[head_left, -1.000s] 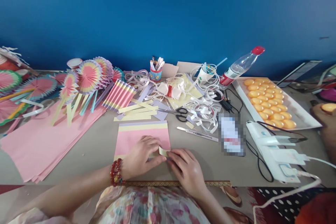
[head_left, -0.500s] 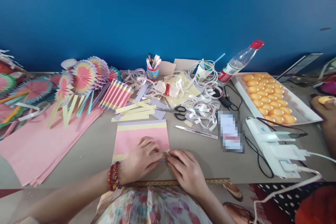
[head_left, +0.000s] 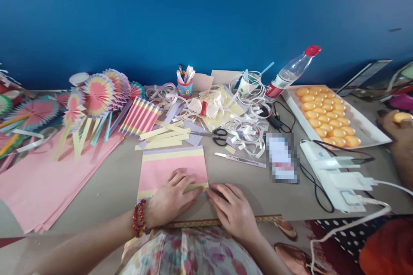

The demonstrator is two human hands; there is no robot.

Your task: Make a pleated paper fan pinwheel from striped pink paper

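A pink sheet of paper (head_left: 174,165) with yellow and lilac bands along its far and near edges lies flat on the table before me. My left hand (head_left: 176,193) rests on its near right part, fingers spread and palm down, covering some of the near yellow band. Beside the sheet's near right corner is my right hand (head_left: 232,206), its fingers stretched toward the edge, with the thumb apart from the forefinger. Past the sheet lie yellow paper strips (head_left: 164,136), a pleated striped paper (head_left: 141,117) and black-handled scissors (head_left: 220,137). A white craft knife (head_left: 240,160) is to the right.
Pink sheets (head_left: 61,184) are stacked on the left below paper fans (head_left: 97,94). A pen cup (head_left: 185,90), white ribbon scraps (head_left: 248,133) and a tilted bottle (head_left: 287,75) stand farther back. Rightward are a phone (head_left: 282,159), power strip (head_left: 332,180), tray of yellow ovals (head_left: 371,133) and another person's hand (head_left: 392,133).
My left thumb has spread out over the near band, and my right fingertips have drawn slightly right, away from the left hand. The sheet stays in place; the view has shifted a little.
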